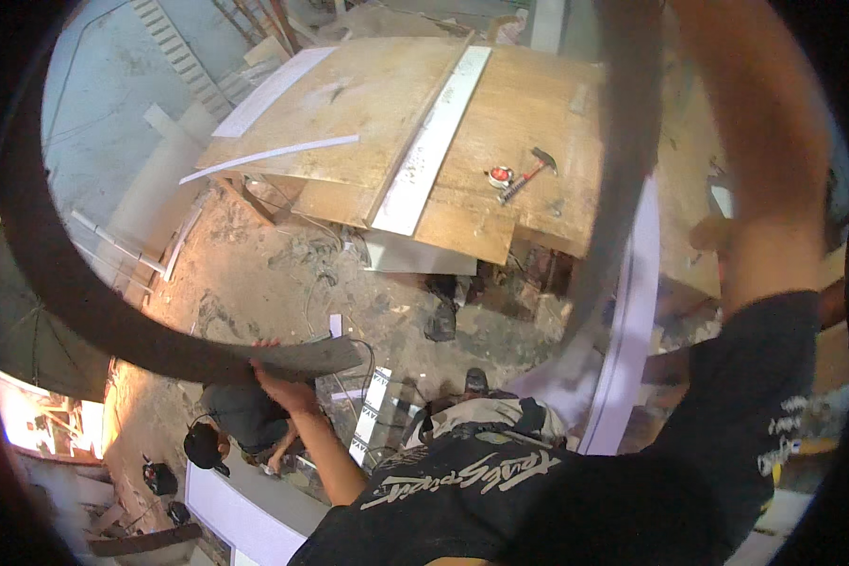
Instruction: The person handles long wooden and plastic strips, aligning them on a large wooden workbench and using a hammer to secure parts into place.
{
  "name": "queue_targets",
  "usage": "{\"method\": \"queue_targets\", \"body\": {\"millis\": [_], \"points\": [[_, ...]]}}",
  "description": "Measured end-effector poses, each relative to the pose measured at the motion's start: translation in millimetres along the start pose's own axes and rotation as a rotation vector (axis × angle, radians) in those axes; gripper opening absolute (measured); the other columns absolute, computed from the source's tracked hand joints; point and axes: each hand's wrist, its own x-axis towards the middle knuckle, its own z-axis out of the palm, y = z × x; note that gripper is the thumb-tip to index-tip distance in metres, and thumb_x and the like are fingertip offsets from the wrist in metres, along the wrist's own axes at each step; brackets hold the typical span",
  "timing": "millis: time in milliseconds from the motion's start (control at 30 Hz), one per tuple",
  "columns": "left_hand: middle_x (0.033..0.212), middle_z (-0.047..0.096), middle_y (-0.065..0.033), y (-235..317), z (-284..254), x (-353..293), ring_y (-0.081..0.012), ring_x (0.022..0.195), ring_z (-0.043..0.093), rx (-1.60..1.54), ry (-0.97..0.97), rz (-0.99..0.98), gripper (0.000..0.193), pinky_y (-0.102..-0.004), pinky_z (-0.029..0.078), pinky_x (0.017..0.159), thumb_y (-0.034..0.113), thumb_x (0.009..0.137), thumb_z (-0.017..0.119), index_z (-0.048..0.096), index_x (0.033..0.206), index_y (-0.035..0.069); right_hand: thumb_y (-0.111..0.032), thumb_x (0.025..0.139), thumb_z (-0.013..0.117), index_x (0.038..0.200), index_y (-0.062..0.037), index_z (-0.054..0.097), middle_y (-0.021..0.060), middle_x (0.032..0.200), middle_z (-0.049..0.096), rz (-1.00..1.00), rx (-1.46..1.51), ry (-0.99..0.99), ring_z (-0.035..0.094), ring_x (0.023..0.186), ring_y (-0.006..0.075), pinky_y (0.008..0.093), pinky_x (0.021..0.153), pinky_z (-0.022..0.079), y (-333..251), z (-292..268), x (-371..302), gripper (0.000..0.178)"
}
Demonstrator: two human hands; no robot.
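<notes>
A wide, dark curved strip (113,330) sweeps in a big arc round the left and bottom of the view, one end lying just right of my left hand (288,387). That hand is closed on it near this end, with fingertips showing over the upper edge. A blurred dark band (623,189) runs down the right side; whether it belongs to the same strip I cannot tell. My right arm (769,160) is raised along the right side, smeared by motion. Its hand lies beyond the top edge.
Ahead is a plywood-topped table (377,94) bearing a long white board (434,141), a hammer (530,175) and a tape measure (500,176). Below my left hand crouches another person (241,415). A lilac strip (632,311) stands at right; a lilac-edged panel (245,514) lies lower left.
</notes>
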Motion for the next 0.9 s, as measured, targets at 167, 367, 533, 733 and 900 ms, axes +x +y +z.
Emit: {"method": "queue_targets", "body": {"millis": [167, 367, 533, 733, 900], "points": [[0.123, 0.058, -0.0090, -31, 40, -7, -0.0217, 0.115, 0.053, 0.052, 0.025, -0.079, 0.050, -0.0395, 0.038, 0.102, 0.042, 0.099, 0.046, 0.052, 0.131, 0.005, -0.046, 0.095, 0.040, 0.121, -0.0090, 0.062, 0.0158, 0.126, 0.061, 0.034, -0.214, -0.102, 0.055, 0.120, 0.0288, 0.0475, 0.103, 0.040, 50, -28, 30, 0.051], [0.136, 0.052, -0.0114, -116, 93, -21, -0.0232, 0.125, 0.048, 0.225, -0.094, -0.117, 0.051, -0.0393, 0.032, 0.109, 0.033, 0.097, 0.054, 0.048, 0.137, 0.002, -0.050, 0.093, 0.041, 0.119, -0.0109, 0.065, 0.0177, 0.127, 0.060, 0.131, -0.433, -0.068, 0.055, 0.120, 0.0302, 0.0471, 0.103, 0.040, 72, -89, 42, 0.053], [0.137, 0.050, -0.0130, -173, 77, -13, -0.0233, 0.128, 0.044, 0.416, -0.199, 0.043, 0.052, -0.0378, 0.028, 0.111, 0.021, 0.094, 0.063, 0.046, 0.138, -0.001, -0.054, 0.091, 0.042, 0.117, -0.0125, 0.067, 0.0194, 0.127, 0.060, 0.119, -0.519, -0.040, 0.055, 0.120, 0.0314, 0.0468, 0.102, 0.040, 121, -127, 111, 0.055], [0.134, 0.051, -0.0159, -228, 57, 20, -0.0247, 0.125, 0.046, 0.676, -0.086, -0.154, 0.050, -0.0374, 0.032, 0.108, 0.008, 0.090, 0.064, 0.047, 0.135, -0.003, -0.058, 0.089, 0.043, 0.115, -0.0144, 0.070, 0.0213, 0.128, 0.059, 0.190, -0.643, 0.008, 0.055, 0.120, 0.0328, 0.0465, 0.102, 0.041, 180, -178, 198, 0.058], [0.128, 0.051, -0.0160, -243, 8, 51, -0.0280, 0.120, 0.049, 0.761, -0.137, 0.037, 0.060, -0.0382, 0.036, 0.104, -0.005, 0.080, 0.059, 0.041, 0.136, -0.001, -0.062, 0.088, 0.044, 0.113, -0.0159, 0.072, 0.0230, 0.129, 0.059, 0.260, -0.714, 0.072, 0.055, 0.120, 0.0340, 0.0462, 0.102, 0.041, 236, -204, 261, 0.060]]}}
